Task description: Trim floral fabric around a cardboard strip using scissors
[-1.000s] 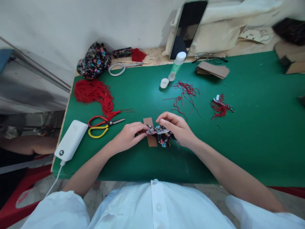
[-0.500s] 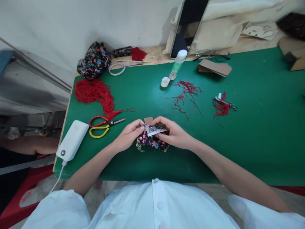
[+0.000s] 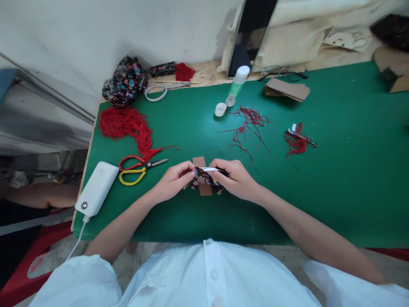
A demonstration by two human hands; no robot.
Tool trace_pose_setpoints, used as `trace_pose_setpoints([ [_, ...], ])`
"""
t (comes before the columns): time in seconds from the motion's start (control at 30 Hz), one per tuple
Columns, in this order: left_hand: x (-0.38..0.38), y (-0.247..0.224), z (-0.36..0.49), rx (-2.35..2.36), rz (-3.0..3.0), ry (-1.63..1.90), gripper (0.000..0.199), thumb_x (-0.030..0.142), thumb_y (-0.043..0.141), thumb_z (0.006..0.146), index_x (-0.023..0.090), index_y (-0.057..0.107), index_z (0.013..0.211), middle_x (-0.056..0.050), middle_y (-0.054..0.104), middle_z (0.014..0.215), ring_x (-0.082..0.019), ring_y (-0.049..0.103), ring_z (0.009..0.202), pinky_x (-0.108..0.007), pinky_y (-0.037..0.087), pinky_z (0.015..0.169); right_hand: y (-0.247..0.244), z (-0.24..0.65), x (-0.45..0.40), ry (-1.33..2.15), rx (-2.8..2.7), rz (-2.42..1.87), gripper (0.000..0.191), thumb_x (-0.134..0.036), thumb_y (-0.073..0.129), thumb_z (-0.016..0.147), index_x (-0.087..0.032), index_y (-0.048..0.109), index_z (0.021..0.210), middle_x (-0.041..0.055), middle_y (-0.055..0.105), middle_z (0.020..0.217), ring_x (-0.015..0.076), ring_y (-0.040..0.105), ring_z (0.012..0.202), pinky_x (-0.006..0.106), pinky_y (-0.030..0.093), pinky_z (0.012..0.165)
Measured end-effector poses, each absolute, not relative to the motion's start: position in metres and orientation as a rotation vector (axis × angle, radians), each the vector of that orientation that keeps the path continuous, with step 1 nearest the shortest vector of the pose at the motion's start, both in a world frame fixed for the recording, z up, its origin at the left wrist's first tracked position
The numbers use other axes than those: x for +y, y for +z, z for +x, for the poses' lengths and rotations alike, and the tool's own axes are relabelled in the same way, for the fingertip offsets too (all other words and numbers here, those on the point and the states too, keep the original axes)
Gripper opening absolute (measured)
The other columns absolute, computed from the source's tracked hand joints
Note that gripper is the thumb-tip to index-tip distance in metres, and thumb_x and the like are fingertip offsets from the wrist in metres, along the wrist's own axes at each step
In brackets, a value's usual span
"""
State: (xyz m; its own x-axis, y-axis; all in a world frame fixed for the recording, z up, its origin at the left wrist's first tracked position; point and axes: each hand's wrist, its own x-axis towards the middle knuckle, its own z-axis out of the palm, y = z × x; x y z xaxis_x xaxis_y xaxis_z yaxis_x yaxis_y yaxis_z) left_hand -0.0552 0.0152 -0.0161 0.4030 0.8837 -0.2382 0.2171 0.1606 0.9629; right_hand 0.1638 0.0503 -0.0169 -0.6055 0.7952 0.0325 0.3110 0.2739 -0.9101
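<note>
One pair of scissors (image 3: 145, 165), red and yellow handles. One glue stick (image 3: 235, 88); one white cap (image 3: 220, 109) beside it. One piece of floral cloth (image 3: 216, 186): black ground, multicoloured flowers, crumpled, white strip (image 3: 210, 169) at its upper edge; located over one brown card (image 3: 198, 161) on the green table (image 3: 335, 183). Left hand (image 3: 172, 181): pinching the cloth's left end. Right hand (image 3: 239, 179): gripping its right end.

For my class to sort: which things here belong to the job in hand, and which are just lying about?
In the job:
floral cloth, in the left hand and right hand
white strip, running to the right hand
brown card, under the floral cloth
probably also: scissors, glue stick, red thread, card stack

Apparently just lying about:
white device with cable
propped phone
eyeglasses
</note>
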Motion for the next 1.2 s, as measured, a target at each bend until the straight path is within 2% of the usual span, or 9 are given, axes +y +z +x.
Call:
trace_pose_setpoints([
  [0.17,0.014,-0.009,-0.054,1.165,1.767,0.733,0.045,0.059,0.042,0.1,0.019,0.054,0.083,-0.006,0.06,0.091,-0.018,0.056,0.088,-0.032,0.045,0.083,-0.009,0.166,0.047,1.562,-1.887,-0.917,0.031,-0.041,0.053,0.093,-0.018,0.057,0.073,-0.0035,0.048,0.059,0.0093,0.041,0.055,0.023,0.03,0.053],
  [0.27,0.009,-0.009,-0.053,1.11,1.532,0.69,0.045,0.063,0.043,0.099,0.02,0.05,0.086,-0.001,0.058,0.078,-0.014,0.055,0.072,-0.027,0.045,0.069,-0.007,0.166,0.045,1.754,-1.686,-0.916,0.038,-0.05,0.059,0.09,-0.019,0.053,0.07,-0.0048,0.044,0.058,0.0087,0.036,0.053,0.023,0.028,0.051],
  [0.4,0.011,-0.009,-0.057,0.974,1.142,0.544,0.048,0.069,0.054,0.091,0.021,0.045,0.088,0.008,0.046,0.061,-0.006,0.035,0.044,-0.02,0.031,0.044,-0.009,0.165,0.046,1.916,-1.558,-0.896,0.044,-0.057,0.064,0.085,-0.019,0.049,0.067,-0.0063,0.037,0.058,0.0081,0.031,0.054,0.023,0.024,0.05],
  [0.47,0.016,-0.006,-0.064,0.909,1.11,0.391,0.046,0.065,0.056,0.091,0.021,0.047,0.09,0.011,0.039,0.055,-0.005,0.029,0.041,-0.019,0.027,0.042,-0.01,0.165,0.046,2.038,-1.636,-0.854,0.044,-0.058,0.062,0.085,-0.018,0.052,0.07,-0.0053,0.039,0.061,0.0087,0.032,0.056,0.023,0.025,0.051],
  [0.53,0.023,-0.004,-0.071,0.897,1.225,0.215,0.042,0.06,0.056,0.093,0.018,0.053,0.088,0.006,0.051,0.061,-0.005,0.036,0.046,-0.018,0.029,0.045,-0.01,0.166,0.046,2.116,-1.819,-0.799,0.044,-0.056,0.057,0.089,-0.018,0.05,0.068,-0.0052,0.036,0.061,0.0086,0.03,0.056,0.023,0.023,0.051],
  [0.67,0.032,-0.002,-0.083,0.951,1.399,0.161,0.04,0.055,0.054,0.095,0.017,0.057,0.086,0.001,0.057,0.072,-0.009,0.051,0.062,-0.019,0.04,0.056,-0.01,0.168,0.046,1.928,-2.193,-0.762,0.045,-0.046,0.049,0.094,-0.019,0.041,0.06,-0.0054,0.034,0.056,0.0075,0.027,0.052,0.024,0.02,0.051],
  [0.83,0.032,-0.004,-0.083,1.021,1.576,0.337,0.038,0.053,0.05,0.096,0.018,0.055,0.084,-0.002,0.054,0.095,-0.01,0.053,0.069,-0.022,0.048,0.061,-0.012,0.168,0.05,1.555,-2.245,-0.941,0.045,-0.044,0.046,0.094,-0.019,0.039,0.058,-0.0048,0.032,0.056,0.0079,0.028,0.053,0.025,0.019,0.053],
  [1.03,0.028,-0.008,-0.077,1.223,1.59,0.317,0.029,0.047,0.044,0.099,0.02,0.051,0.092,0.005,0.052,0.067,-0.011,0.051,0.058,-0.021,0.038,0.056,-0.016,0.167,0.054,1.388,-2.159,-1.204,0.041,-0.039,0.046,0.09,-0.02,0.038,0.055,-0.0045,0.03,0.054,0.0086,0.027,0.052,0.027,0.016,0.053],
  [1.2,0.027,-0.006,-0.08,1.197,1.621,0.228,0.026,0.045,0.054,0.095,0.021,0.049,0.103,0.003,0.069,0.074,-0.012,0.055,0.059,-0.021,0.037,0.055,-0.018,0.168,0.055,1.386,-2.131,-1.283,0.04,-0.037,0.044,0.09,-0.02,0.04,0.054,-0.0045,0.035,0.047,0.009,0.031,0.048,0.027,0.017,0.052],
])
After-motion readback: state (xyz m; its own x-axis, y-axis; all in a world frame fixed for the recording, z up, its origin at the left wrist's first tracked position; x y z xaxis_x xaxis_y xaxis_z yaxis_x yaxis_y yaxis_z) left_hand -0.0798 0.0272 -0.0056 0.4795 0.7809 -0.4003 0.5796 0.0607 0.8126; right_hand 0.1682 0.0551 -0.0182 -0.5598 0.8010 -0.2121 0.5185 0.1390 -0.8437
